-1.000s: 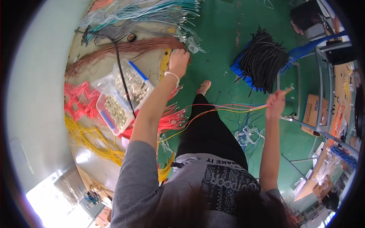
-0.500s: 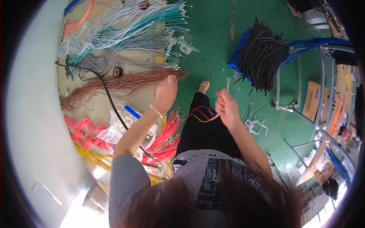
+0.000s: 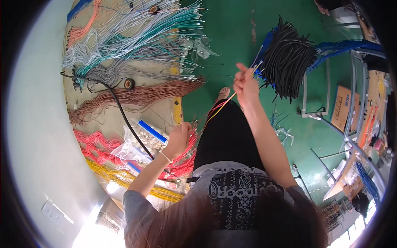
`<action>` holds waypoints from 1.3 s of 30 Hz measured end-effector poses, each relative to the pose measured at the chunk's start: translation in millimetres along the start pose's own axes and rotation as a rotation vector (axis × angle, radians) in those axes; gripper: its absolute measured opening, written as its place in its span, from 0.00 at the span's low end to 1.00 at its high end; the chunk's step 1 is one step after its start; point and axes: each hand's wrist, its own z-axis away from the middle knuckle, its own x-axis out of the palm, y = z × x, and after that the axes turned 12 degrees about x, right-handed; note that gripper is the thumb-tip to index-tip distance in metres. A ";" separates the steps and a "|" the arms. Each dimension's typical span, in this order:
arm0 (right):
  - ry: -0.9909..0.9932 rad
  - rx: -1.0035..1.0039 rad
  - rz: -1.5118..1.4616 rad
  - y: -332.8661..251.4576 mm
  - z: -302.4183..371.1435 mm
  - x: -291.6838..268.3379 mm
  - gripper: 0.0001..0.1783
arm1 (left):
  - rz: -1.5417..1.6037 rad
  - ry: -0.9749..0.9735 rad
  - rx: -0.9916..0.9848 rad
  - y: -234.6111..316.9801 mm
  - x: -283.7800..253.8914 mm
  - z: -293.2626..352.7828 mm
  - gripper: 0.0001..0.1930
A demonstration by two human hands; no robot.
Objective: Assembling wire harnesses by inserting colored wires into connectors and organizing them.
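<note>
My right hand (image 3: 247,84) is closed round a few thin wires, with yellow and red ones (image 3: 216,112) trailing down toward my lap. Their pale upper ends stick out above my fingers, beside the bundle of black tubes (image 3: 287,62). At the table's edge, my left hand (image 3: 180,139) has its fingers curled together against the bundle of red wires (image 3: 185,159). Whether a wire is pinched in them is hidden. Beside that hand lie a blue strip (image 3: 152,131) and a clear bag of small pale parts (image 3: 138,138).
Brown wires (image 3: 136,95), grey and green wires (image 3: 140,45), and yellow wires (image 3: 109,173) lie across the table (image 3: 153,115) at left. A black cable (image 3: 120,107) crosses them. Metal frames (image 3: 305,99) and a cardboard box (image 3: 344,108) stand at right on the green floor.
My left hand has come down from the brown wires to the red ones. My right hand has moved up and away with its wires, which now hang straighter.
</note>
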 end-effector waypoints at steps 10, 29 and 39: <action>0.186 -0.278 0.314 -42.1 9.2 -34.5 0.19 | 0.036 0.243 0.129 -35.5 -36.1 -95.4 0.06; 0.289 -0.197 0.532 4.3 34.0 -59.0 0.19 | -0.447 -0.035 0.320 -113.8 -74.8 -169.9 0.05; 0.170 0.171 0.039 17.5 52.2 -50.7 0.19 | 0.104 -0.160 0.070 4.5 -66.7 -148.9 0.05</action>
